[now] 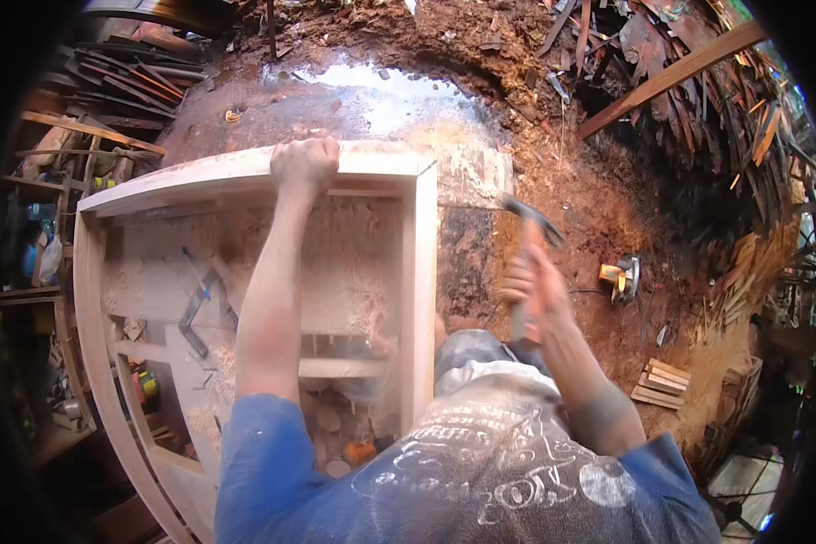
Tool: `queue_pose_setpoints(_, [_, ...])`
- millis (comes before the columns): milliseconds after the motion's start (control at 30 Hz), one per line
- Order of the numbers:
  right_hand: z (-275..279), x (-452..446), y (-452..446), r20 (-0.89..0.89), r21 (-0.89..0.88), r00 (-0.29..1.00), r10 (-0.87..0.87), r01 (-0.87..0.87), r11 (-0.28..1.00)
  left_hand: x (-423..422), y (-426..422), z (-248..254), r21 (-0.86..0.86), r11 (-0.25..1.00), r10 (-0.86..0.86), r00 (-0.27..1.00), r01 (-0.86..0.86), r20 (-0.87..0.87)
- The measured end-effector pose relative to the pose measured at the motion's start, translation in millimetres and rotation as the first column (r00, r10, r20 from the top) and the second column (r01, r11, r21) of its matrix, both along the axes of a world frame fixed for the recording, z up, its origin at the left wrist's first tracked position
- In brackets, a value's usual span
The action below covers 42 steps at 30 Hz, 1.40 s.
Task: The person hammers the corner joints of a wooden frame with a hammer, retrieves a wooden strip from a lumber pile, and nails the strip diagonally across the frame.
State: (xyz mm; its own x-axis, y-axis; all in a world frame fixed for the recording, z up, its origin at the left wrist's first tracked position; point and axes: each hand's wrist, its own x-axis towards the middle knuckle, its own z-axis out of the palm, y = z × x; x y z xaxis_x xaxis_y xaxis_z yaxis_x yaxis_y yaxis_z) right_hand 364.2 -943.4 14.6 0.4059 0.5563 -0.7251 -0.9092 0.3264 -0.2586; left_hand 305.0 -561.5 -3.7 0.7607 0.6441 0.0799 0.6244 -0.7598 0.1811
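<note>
Wood frame (423,290), ctr-left: L hand (305,163) on it, R hand (537,281) w/ hammer (542,224).
L fingers curl tight over frame's top rail, upper ctr. R fist wraps hammer's handle, right of ctr; head points up, just right of frame. Yellow tool (620,276) on dirt, mid-right; strips (662,383) stacked lower right.

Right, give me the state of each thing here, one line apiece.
Left hand, closed on the wooden frame
Right hand, closed around the hammer
Wooden frame, far corners joined
Hammer, held by its handle
Yellow power tool, on the ground, unheld
Wood slats, piled on the ground
</note>
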Motion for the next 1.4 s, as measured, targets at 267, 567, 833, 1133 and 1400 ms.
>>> queue_pose_setpoints(267, [39, -31, 55, 0.021, -0.18, 0.999, 0.049, -0.045, 0.983, 8, 7, -7, 0.017, 1.0, 0.011, 0.999, -0.012, 0.035])
queue_pose_setpoints(567, [21, 35, -98, 0.15, -0.255, 0.783, -0.603, 0.62, 0.742, 3, 4, -8, 0.076, 0.997, -0.014, 0.994, 0.005, 0.111])
queue_pose_setpoints(833, [-32, 11, 65, -0.09, 0.386, 0.971, 0.22, -0.17, 0.907, -4, 13, -17, 0.097, 0.995, -0.042, 0.997, 0.036, 0.066])
queue_pose_setpoints(1133, [64, -40, 90, 0.009, -0.287, 0.999, -0.035, 0.036, 0.957, 4, 9, -7, 0.079, 0.996, 0.046, 0.997, -0.05, 0.055])
queue_pose_setpoints(1400, [45, 32, 21, 0.07, -0.201, 0.937, -0.341, 0.348, 0.916, -1, 6, -6, 0.049, 0.998, 0.032, 0.998, -0.034, 0.051])
